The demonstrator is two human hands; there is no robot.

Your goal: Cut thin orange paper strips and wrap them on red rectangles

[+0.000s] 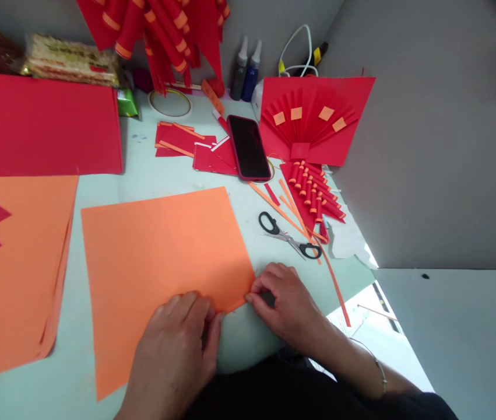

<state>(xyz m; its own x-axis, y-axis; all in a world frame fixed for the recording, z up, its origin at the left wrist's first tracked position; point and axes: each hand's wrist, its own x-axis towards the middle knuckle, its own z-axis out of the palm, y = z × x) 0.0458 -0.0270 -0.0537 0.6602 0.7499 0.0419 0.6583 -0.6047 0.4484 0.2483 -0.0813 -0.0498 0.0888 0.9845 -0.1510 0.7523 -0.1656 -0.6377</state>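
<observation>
An orange sheet of paper (160, 245) lies on the table in front of me, its near edge turned up in a narrow fold. My left hand (178, 344) rests on the near side of the sheet, fingers curled, with thumb and forefinger pinching the edge. At the near right corner my right hand (285, 303) pinches the same edge between thumb and fingertips. Black-handled scissors (289, 236) lie partly open beyond my right hand. Thin orange paper strips (333, 280) are scattered beside them.
Stacked orange sheets (24, 303) and red sheets (42, 125) lie at left. A phone (248, 147) rests on red paper pieces (213, 157). A red card with a paper fan (317, 122) leans at right, above a paper firecracker string (313, 189). Two bottles (252, 70) stand behind.
</observation>
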